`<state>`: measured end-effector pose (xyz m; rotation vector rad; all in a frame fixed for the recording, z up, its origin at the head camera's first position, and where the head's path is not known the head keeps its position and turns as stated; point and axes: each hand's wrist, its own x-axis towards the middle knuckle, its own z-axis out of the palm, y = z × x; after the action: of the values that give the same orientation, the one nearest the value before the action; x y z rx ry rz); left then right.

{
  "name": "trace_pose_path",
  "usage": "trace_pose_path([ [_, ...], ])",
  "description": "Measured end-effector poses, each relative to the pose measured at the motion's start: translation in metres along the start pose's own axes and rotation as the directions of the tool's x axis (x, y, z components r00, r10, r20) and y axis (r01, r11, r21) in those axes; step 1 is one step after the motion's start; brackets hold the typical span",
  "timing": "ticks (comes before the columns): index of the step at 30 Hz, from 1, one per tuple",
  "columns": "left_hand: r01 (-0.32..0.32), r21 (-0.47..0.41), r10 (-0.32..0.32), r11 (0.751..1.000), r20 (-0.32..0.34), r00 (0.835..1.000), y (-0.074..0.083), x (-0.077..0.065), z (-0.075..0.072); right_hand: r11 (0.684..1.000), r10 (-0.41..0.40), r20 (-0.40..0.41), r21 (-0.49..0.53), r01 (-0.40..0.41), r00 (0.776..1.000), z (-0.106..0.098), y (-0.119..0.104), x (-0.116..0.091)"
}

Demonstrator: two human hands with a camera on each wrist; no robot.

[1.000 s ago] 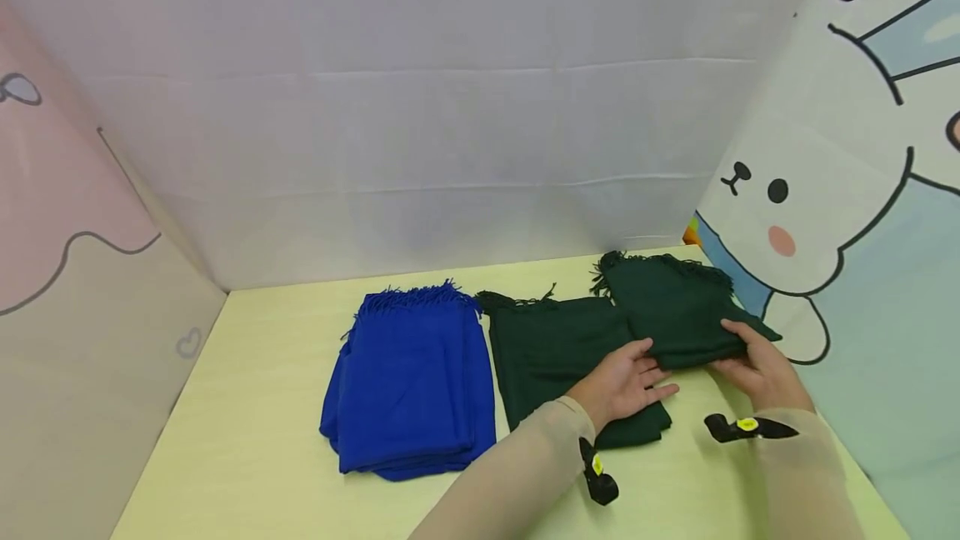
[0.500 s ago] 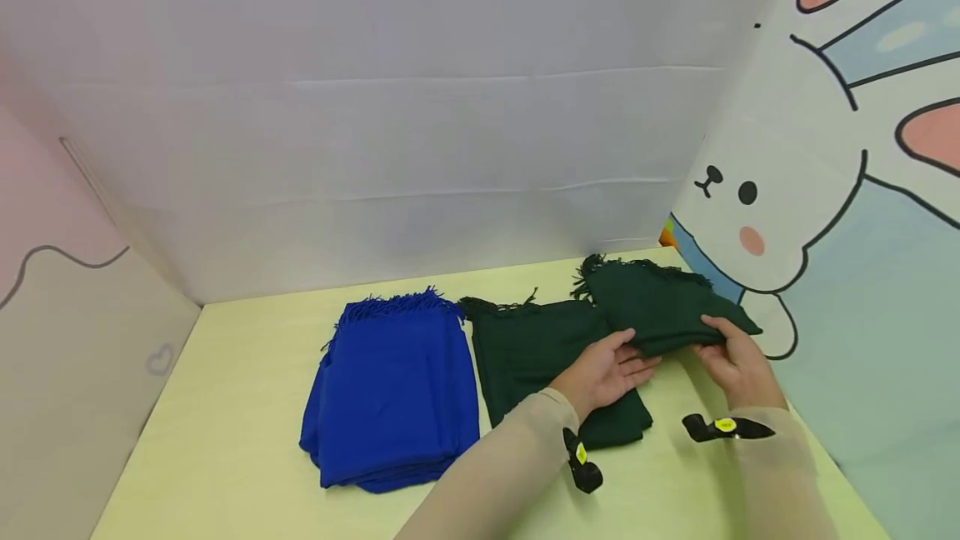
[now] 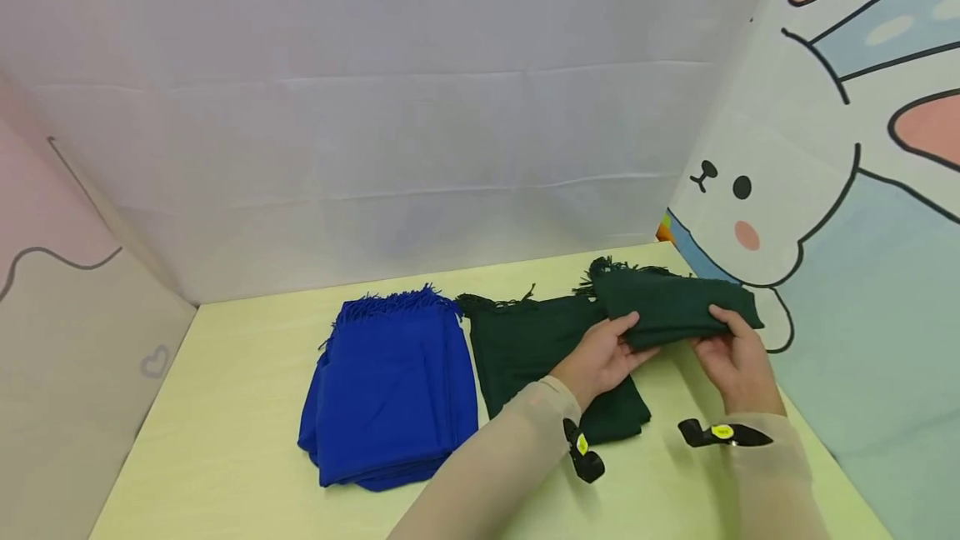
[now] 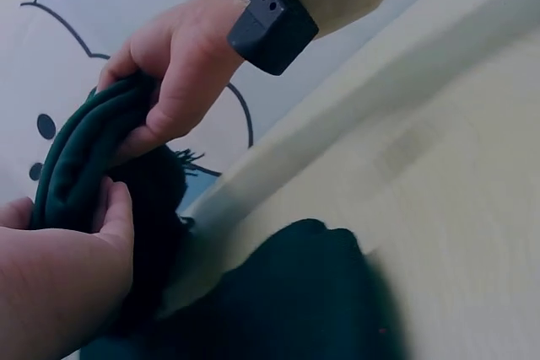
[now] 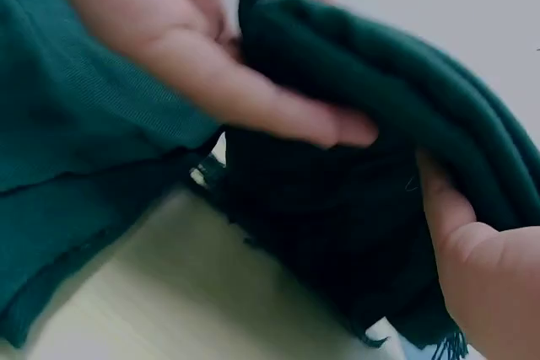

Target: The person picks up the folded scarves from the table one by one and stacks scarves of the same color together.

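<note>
A dark green fringed scarf [image 3: 667, 305], folded in layers, hangs between my two hands with its near edge raised off the table. My left hand [image 3: 597, 359] pinches its left front corner, thumb above and fingers beneath. At the right end, my right hand [image 3: 738, 363] grips the same edge; its thumb presses on the layers in the right wrist view. The fringe lies at the back, partly covered by the cloth. Under my left forearm a second folded green scarf [image 3: 525, 340] lies flat, its near part hidden by my left hand and sleeve.
To the left lies a folded stack of blue fringed cloth [image 3: 393, 386]. The pale yellow table [image 3: 225, 407] meets a white sheet wall [image 3: 420, 148] at the back. A rabbit-printed sheet [image 3: 840, 340] borders the right edge close to my right hand.
The near edge of the right green scarf has come up and tilted back over its rear part. My left fingers have moved from beneath the edge to pinching it. The head view has shifted right.
</note>
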<state>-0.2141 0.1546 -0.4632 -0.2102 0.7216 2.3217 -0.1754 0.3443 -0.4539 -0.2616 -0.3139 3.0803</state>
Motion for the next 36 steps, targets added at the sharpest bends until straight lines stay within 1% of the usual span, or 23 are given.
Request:
trace_pose_path([
  [4, -0.038, 0.072, 0.033, 0.997, 0.067, 0.997, 0.010, -0.006, 0.008, 0.999, -0.032, 0.086, 0.020, 0.031, 0.996, 0.008, -0.002, -0.005],
  [5, -0.048, 0.088, 0.042, 0.995, 0.075, 0.996, 0.012, -0.007, 0.008, 0.999, -0.032, 0.101, 0.028, 0.030, 0.994, 0.010, -0.001, -0.006],
  [8, -0.069, 0.132, 0.058, 0.989, 0.084, 0.995, 0.021, -0.012, 0.009, 0.998, -0.055, 0.157, -0.005, 0.057, 0.986, 0.017, 0.004, -0.008],
  [10, -0.076, 0.157, 0.060, 0.985, 0.101, 0.993, 0.027, -0.016, 0.010, 0.994, -0.091, 0.201, -0.047, 0.103, 0.975, 0.023, 0.009, -0.009],
  [12, -0.089, 0.185, 0.065, 0.979, 0.132, 0.989, 0.032, -0.020, 0.012, 0.982, -0.134, 0.250, -0.095, 0.162, 0.959, 0.030, 0.012, -0.011],
  [15, -0.129, 0.230, 0.088, 0.965, 0.182, 0.979, 0.040, -0.027, 0.017, 0.964, -0.172, 0.312, -0.140, 0.225, 0.934, 0.041, 0.017, -0.013],
  [19, -0.175, 0.263, 0.114, 0.949, 0.232, 0.966, 0.049, -0.037, 0.022, 0.949, -0.180, 0.355, -0.182, 0.257, 0.917, 0.054, 0.021, -0.016],
  [21, -0.187, 0.266, 0.118, 0.945, 0.255, 0.960, 0.052, -0.041, 0.024, 0.943, -0.181, 0.369, -0.199, 0.268, 0.911, 0.060, 0.022, -0.018],
  [23, -0.194, 0.254, 0.122, 0.947, 0.274, 0.954, 0.057, -0.046, 0.024, 0.937, -0.180, 0.383, -0.214, 0.277, 0.906, 0.065, 0.025, -0.018],
  [26, -0.207, 0.234, 0.135, 0.950, 0.289, 0.948, 0.064, -0.053, 0.023, 0.937, -0.172, 0.390, -0.220, 0.273, 0.905, 0.071, 0.030, -0.018],
  [28, -0.212, 0.220, 0.145, 0.952, 0.284, 0.948, 0.069, -0.058, 0.022, 0.935, -0.164, 0.388, -0.232, 0.268, 0.907, 0.074, 0.036, -0.018],
  [30, -0.226, 0.223, 0.161, 0.948, 0.275, 0.948, 0.075, -0.061, 0.019, 0.931, -0.154, 0.386, -0.251, 0.265, 0.909, 0.077, 0.041, -0.017],
  [33, -0.261, 0.260, 0.194, 0.930, 0.255, 0.947, 0.085, -0.066, 0.016, 0.918, -0.146, 0.389, -0.289, 0.271, 0.910, 0.082, 0.050, -0.015],
  [34, -0.276, 0.280, 0.209, 0.920, 0.246, 0.947, 0.088, -0.068, 0.014, 0.914, -0.143, 0.392, -0.300, 0.273, 0.909, 0.083, 0.053, -0.014],
  [36, -0.309, 0.334, 0.240, 0.891, 0.231, 0.943, 0.095, -0.072, 0.012, 0.906, -0.137, 0.393, -0.322, 0.276, 0.909, 0.085, 0.058, -0.013],
])
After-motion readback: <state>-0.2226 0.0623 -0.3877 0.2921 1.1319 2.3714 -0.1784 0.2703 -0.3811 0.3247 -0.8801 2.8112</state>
